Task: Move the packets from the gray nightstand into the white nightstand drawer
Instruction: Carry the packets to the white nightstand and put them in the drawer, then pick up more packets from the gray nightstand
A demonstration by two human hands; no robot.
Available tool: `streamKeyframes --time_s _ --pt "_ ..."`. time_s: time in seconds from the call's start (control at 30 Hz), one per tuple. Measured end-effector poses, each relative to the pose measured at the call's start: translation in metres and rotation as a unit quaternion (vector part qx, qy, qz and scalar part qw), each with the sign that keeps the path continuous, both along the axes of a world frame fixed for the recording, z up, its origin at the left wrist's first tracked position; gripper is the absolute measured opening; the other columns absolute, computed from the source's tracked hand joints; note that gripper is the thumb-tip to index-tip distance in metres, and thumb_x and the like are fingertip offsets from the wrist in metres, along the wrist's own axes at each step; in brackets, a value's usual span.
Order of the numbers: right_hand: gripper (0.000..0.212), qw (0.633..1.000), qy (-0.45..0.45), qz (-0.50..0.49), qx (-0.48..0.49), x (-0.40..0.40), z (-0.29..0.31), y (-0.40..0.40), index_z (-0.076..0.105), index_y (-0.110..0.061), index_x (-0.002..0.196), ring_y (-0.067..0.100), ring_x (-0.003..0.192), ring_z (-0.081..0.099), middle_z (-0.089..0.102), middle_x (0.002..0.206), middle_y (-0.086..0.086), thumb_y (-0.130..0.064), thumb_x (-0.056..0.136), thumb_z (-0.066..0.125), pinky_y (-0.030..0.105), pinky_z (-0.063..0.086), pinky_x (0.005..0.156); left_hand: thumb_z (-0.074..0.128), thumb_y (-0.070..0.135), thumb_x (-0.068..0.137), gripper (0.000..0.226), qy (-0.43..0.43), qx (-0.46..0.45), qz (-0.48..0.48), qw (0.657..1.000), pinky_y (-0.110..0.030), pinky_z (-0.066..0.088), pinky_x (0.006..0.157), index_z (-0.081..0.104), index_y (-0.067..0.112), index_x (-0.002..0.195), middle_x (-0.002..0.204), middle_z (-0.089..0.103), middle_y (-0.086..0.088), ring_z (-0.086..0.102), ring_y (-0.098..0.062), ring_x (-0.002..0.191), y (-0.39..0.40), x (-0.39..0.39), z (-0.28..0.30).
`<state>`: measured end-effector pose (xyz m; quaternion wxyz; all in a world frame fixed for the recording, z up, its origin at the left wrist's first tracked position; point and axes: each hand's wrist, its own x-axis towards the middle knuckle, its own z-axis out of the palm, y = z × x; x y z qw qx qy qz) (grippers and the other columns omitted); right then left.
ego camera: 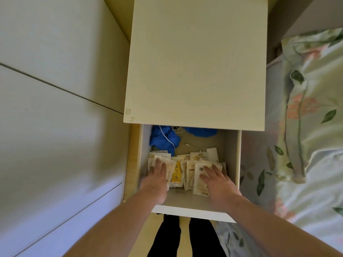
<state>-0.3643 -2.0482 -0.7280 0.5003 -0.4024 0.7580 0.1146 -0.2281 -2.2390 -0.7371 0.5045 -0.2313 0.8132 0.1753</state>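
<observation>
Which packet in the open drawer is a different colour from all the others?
The yellow packet, lying between the left hand and right hand. Every other packet in the drawer looks pale cream or white.

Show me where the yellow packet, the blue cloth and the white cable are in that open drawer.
yellow packet (177, 173): head view, its printed middle.
blue cloth (163, 138): head view, the bunched left part.
white cable (168, 139): head view, the strand crossing the cloth.
</observation>
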Motion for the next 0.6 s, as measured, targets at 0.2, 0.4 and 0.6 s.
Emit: streamKeyframes --time_s 0.2,0.4,0.6 --pt "0.079 0.999 -0.002 0.007 0.038 0.013 -0.001 0.01 0.018 -0.015 0.162 0.031 0.157 -0.014 -0.016 0.17 0.004 -0.003 0.092 0.053 0.049 0.004 0.129 0.048 0.011 0.1 0.09 -0.071 0.078 0.144 0.984 -0.041 0.023 0.127 -0.018 0.018 0.161 0.165 -0.033 -0.003 0.011 -0.033 0.157 -0.005 0.013 -0.007" --pt "0.069 0.999 -0.005 -0.041 0.035 0.01 0.016 0.008 0.029 -0.017 0.159 0.028 0.158 -0.008 -0.014 0.171 0.002 -0.001 0.094 0.047 0.045 0.017 0.128 0.049 0.014 0.099 0.088 -0.052 0.048 0.159 0.985 -0.041 0.022 0.127 -0.014 0.011 0.161 0.168 -0.026 -0.004 0.01 -0.032 0.157 -0.002 0.019 0.008" --pt "0.075 0.984 -0.028 -0.176 0.008 0.022 0.061 0.011 0.03 -0.027 0.159 0.025 0.159 -0.005 -0.01 0.171 -0.005 -0.001 0.09 0.046 0.046 0.022 0.127 0.052 0.011 0.097 0.08 0.055 0.034 0.147 0.987 -0.041 0.024 0.126 0.01 0.02 0.164 0.171 -0.013 0.002 0.012 -0.028 0.157 0.003 0.018 0.063"
